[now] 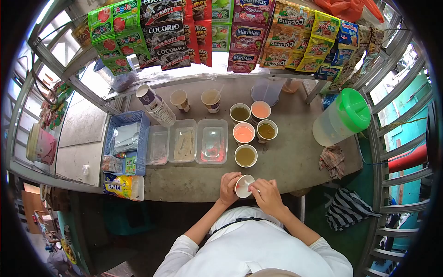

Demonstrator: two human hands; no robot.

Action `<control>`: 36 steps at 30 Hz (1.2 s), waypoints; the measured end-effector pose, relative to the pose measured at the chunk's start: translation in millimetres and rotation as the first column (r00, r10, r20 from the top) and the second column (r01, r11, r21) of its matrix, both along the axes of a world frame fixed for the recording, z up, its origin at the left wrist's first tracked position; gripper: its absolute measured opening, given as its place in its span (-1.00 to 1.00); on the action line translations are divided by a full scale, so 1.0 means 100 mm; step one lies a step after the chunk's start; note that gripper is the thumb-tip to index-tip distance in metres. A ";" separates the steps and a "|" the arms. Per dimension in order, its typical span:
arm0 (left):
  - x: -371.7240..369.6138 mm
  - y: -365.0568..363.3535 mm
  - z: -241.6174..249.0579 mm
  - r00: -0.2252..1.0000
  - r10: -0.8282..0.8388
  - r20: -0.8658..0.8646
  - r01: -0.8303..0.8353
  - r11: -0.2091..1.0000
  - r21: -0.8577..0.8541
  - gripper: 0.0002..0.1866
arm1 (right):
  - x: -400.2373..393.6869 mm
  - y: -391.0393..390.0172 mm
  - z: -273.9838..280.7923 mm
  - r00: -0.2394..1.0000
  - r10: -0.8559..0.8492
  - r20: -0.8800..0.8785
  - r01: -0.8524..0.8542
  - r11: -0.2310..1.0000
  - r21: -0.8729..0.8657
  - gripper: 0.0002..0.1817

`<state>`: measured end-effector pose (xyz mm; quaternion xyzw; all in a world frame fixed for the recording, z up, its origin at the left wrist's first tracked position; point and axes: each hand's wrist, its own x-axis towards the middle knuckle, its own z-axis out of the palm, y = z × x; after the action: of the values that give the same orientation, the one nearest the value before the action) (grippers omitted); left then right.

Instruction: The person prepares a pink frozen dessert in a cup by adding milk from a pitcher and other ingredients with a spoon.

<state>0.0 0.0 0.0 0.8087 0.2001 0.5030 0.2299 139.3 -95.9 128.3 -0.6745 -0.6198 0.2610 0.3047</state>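
At the table's front edge, my left hand [228, 188] is wrapped around a white paper cup [242, 191], tilted so its mouth faces me. My right hand [268, 197] is closed at the cup's rim, pinching a thin pale spoon [250, 185] that reaches inside; its far end is hard to make out. Just beyond stands a cup of greenish drink [246, 156]. Behind it are a cup of pink drink [243, 133], a cup of brown drink [266, 131], another greenish one [240, 113] and another pink one [261, 110].
Left of the cups lie three clear plastic containers [212, 142], a leaning stack of paper cups [159, 111] and a blue basket [144, 138]. A green-lidded pitcher [339, 120] and a cloth [331, 161] are at the right. Drink sachets [249, 37] hang overhead.
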 end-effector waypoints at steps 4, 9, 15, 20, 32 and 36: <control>0.03 0.01 -0.01 1.000 0.014 0.015 -0.014 1.000 0.011 -0.34 | 0.01 0.01 -0.02 1.000 -0.016 -0.003 0.017 1.000 0.016 -0.82; 0.02 0.00 -0.01 1.000 0.020 0.021 -0.020 1.000 0.011 -0.35 | -0.02 -0.01 -0.02 0.999 -0.024 0.046 0.022 0.999 0.040 -0.82; 0.00 -0.01 0.00 1.000 0.028 0.004 -0.028 1.000 0.010 -0.35 | -0.05 -0.03 -0.02 0.998 -0.046 0.049 0.043 0.997 0.060 -0.82; -0.01 -0.02 -0.05 0.998 0.059 0.022 -0.059 0.998 0.016 -0.37 | -0.13 -0.06 -0.03 0.990 -0.126 0.069 0.121 0.990 0.075 -0.82; -0.04 -0.06 -0.04 0.992 0.119 -0.028 -0.119 0.993 0.010 -0.31 | -0.09 -0.01 0.00 1.000 -0.009 -0.024 0.011 0.999 0.052 -0.82; -0.04 -0.07 -0.01 0.994 0.100 -0.049 -0.101 0.995 -0.015 -0.29 | -0.12 -0.03 -0.02 0.998 -0.027 0.063 0.024 0.999 0.044 -0.82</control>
<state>-4.3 -6.9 -0.9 0.8074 0.2504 0.4928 0.2062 127.7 -98.7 126.6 -0.6835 -0.6260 0.2221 0.3027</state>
